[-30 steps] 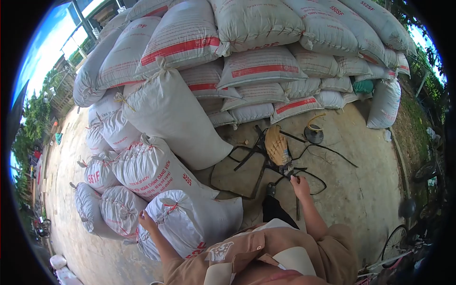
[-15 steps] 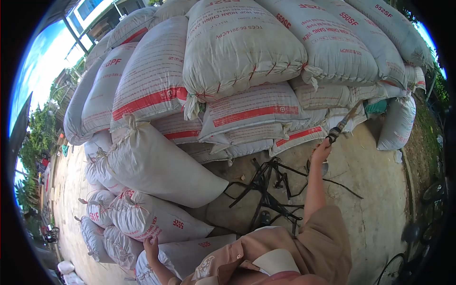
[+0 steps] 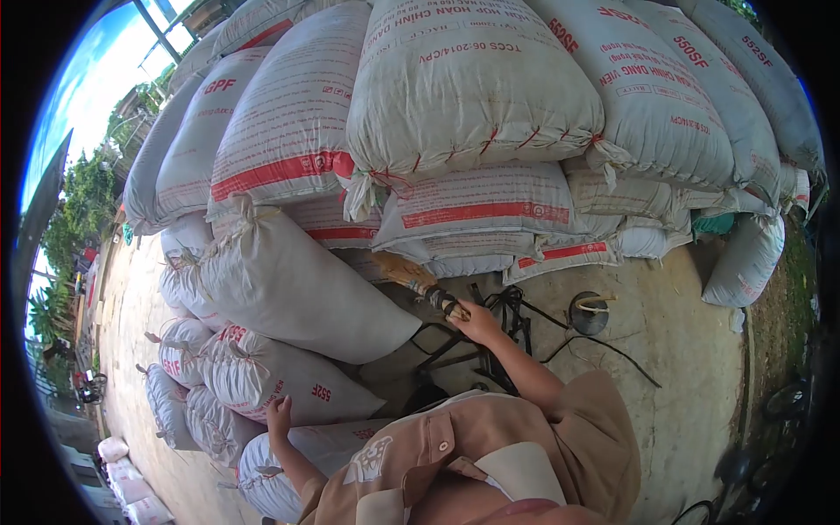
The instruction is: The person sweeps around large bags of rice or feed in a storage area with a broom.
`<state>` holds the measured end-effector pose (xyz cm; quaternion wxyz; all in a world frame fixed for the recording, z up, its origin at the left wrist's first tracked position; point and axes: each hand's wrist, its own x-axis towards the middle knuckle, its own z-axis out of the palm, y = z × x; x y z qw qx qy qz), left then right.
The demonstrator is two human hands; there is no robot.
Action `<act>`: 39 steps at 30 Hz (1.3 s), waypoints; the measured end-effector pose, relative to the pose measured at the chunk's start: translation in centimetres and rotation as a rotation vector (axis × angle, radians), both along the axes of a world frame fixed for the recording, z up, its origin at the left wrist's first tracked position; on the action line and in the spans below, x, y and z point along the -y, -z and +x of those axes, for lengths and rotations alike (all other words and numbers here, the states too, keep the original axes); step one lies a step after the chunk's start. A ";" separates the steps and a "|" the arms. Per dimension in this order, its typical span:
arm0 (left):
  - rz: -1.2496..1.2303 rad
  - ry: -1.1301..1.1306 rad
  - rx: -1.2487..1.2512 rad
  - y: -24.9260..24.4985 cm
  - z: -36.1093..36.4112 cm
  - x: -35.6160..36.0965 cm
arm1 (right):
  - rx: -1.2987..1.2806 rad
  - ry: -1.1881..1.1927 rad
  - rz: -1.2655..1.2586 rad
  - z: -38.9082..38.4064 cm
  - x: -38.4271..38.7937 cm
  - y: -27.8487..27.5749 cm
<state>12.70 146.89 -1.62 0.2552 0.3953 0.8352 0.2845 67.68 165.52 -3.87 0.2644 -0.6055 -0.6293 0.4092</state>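
Because its bristles look dry and springy, the hand broom [image 3: 416,278] should handle as something light, best held where the right hand [image 3: 475,322] is clamped, at the narrow bound end. Straw-coloured and fanned, with dark bands, it is beside the big tied sack [image 3: 302,284]; the left hand [image 3: 278,418] (fingers loosely parted, contact unclear) is by the 552F sack [image 3: 297,376].

The stacked sacks [image 3: 477,87] look like woven plastic, faintly glossy and creased. The broom [image 3: 427,290] has a rough, straw-like head; the floor [image 3: 682,350] is matt, rough concrete, and the shirt [image 3: 595,437] is matt cloth.
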 end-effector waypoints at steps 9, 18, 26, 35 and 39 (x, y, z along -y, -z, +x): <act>0.169 0.085 -0.409 -7.1 4.0 -16.4 | 0.101 0.911 0.025 12.5 -3.1 -6.4; -0.087 0.146 -0.514 -7.5 1.1 -26.4 | 0.365 0.085 -0.097 -10.8 -6.9 -2.6; -0.066 0.056 -0.497 -5.8 1.8 -27.8 | 0.221 0.179 0.049 -13.4 -6.5 -7.2; -0.033 0.057 -0.534 -5.9 2.4 -28.2 | 0.619 0.079 -0.135 -11.9 -5.5 -0.6; -0.066 0.062 -0.546 -6.0 2.4 -27.9 | 0.520 -0.166 -0.180 -13.0 -2.6 0.3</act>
